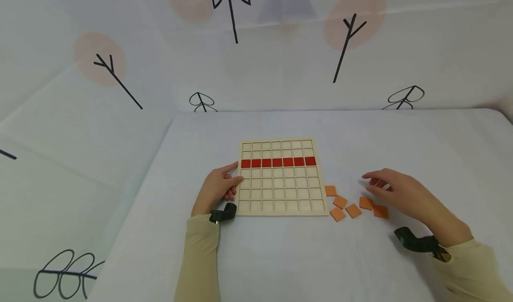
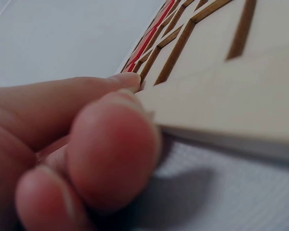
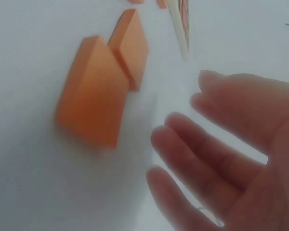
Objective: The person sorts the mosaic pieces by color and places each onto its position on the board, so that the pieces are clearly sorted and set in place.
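A pale wooden grid board (image 1: pixel 283 207) lies flat on the white cloth, with one row of red square tiles (image 1: pixel 277 162) set across its upper part. My left hand (image 1: pixel 216 187) holds the board's left edge, thumb and index finger at the rim, other fingers curled. In the left wrist view, fingertips (image 2: pixel 130 81) touch the board's frame (image 2: pixel 221 106). Off the board's lower right corner lie several loose orange square tiles (image 1: pixel 353 211). Just right of these is my right hand (image 1: pixel 406 195), fingers loosely bent and holding nothing. Two orange tiles (image 3: pixel 94 94) appear close beside its fingers in the right wrist view.
White cloth (image 1: pixel 280 257) covers the table. Behind and to the left rises a patterned fabric backdrop (image 1: pixel 288 79). Dark wrist cameras (image 1: pixel 417 242) are strapped on both wrists, over or beside the light sleeves.
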{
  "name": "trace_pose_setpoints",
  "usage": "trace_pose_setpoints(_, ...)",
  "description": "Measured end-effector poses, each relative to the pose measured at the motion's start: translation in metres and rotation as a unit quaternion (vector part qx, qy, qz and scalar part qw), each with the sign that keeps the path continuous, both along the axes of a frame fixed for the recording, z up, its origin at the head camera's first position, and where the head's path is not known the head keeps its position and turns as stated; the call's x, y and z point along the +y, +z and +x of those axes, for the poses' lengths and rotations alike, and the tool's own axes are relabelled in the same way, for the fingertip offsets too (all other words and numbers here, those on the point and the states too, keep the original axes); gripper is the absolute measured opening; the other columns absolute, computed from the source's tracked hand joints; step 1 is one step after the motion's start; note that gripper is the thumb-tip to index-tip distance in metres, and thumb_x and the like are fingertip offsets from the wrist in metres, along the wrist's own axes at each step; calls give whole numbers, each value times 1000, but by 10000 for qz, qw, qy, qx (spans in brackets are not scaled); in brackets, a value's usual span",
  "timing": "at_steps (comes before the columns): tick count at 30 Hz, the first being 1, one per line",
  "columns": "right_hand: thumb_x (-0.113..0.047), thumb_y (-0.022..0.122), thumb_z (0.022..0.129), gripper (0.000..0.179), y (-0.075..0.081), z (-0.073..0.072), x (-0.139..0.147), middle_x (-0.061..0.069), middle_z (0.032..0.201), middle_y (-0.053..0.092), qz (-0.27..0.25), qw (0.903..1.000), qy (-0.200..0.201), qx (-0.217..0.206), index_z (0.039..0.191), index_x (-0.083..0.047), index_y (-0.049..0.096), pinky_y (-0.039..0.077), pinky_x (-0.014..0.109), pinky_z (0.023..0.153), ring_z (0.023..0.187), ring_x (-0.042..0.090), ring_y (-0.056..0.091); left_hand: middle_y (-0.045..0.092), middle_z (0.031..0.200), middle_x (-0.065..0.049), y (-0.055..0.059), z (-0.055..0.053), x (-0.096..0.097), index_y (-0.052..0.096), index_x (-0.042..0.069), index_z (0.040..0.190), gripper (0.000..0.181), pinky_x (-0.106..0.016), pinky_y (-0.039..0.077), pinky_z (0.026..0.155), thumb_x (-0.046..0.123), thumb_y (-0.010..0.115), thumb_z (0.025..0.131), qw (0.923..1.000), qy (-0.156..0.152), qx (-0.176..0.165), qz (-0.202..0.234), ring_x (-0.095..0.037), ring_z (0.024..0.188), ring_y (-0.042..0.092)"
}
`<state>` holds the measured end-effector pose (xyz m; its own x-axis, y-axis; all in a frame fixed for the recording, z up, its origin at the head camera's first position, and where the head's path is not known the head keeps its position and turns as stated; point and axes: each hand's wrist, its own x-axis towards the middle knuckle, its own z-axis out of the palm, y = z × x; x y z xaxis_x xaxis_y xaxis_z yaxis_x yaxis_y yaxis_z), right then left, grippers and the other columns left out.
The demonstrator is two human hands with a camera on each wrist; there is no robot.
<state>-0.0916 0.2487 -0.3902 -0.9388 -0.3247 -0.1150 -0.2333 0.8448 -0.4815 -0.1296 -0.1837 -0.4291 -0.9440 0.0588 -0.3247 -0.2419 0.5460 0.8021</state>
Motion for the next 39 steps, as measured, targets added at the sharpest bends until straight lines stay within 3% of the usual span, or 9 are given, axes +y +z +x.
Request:
trace_pose_setpoints(5, -31, 59, 86, 34, -3, 11, 13, -1, 87, 57, -13, 9997, -49, 246, 113, -10, 58, 46, 30, 64, 79, 17, 54, 57, 60, -10, 1, 0, 0, 42, 34, 132, 57, -29, 46, 45, 33, 66, 80, 10000, -5, -16, 84, -20, 44, 54)
trace_pose_setpoints(11, -37, 62, 83, 33, -9, 22, 21, -3, 86, 58, 49, 9996, -267, -91, 101, -10, 62, 45, 31, 65, 80, 17, 51, 57, 60, -11, 1, 1, -2, 42, 33, 132, 57, -28, 46, 46, 33, 66, 80, 9999, -9, 3, 121, -20, 44, 55)
trace_pose_setpoints(15, -30, 66, 80, 28, -14, 26, 22, -2, 90, 58, 45, 9995, -295, -110, 100, -11, 62, 46, 30, 65, 82, 17, 51, 57, 60, -11, 3, 1, -4, 43, 34, 132, 57, -27, 46, 45, 32, 66, 80, 9999, 43, 32, 123, -19, 44, 54)
trace_pose_setpoints(22, -47, 67, 74, 47, -20, 35, 23, 3, 97, 55, 111, 9985, -384, -382, 105, -12, 61, 44, 31, 65, 84, 19, 49, 57, 59, -10, 2, 0, -2, 42, 34, 132, 57, -27, 46, 45, 33, 66, 80, 9999, -14, -1, 141, -18, 43, 54)
trace_pose_setpoints(28, -41, 71, 71, 42, -24, 38, 23, 3, 96, 51, 264, 9982, -375, -388, 102, -14, 62, 43, 32, 65, 84, 20, 45, 57, 59, -10, -1, 1, 0, 43, 36, 131, 56, -27, 45, 44, 35, 66, 80, 9999, -33, 14, 109, -19, 43, 55)
trace_pose_setpoints(35, -36, 72, 73, 38, -25, 41, 23, -1, 94, 51, 57, 9997, -255, -22, 101, -15, 58, 41, 22, 61, 80, 12, 42, 56, 59, -11, 1, 2, 0, 42, 32, 132, 57, -28, 46, 44, 33, 66, 80, 9998, -52, 48, 172, -19, 43, 54)
trace_pose_setpoints(39, -31, 73, 73, 37, -27, 40, 22, -2, 95, 54, -102, 9997, -241, -24, 102, -15, 55, 42, 21, 62, 79, 10, 43, 56, 59, -10, 3, 2, 0, 43, 32, 132, 57, -28, 46, 44, 32, 66, 80, 9997, -10, 15, 233, -19, 43, 54)
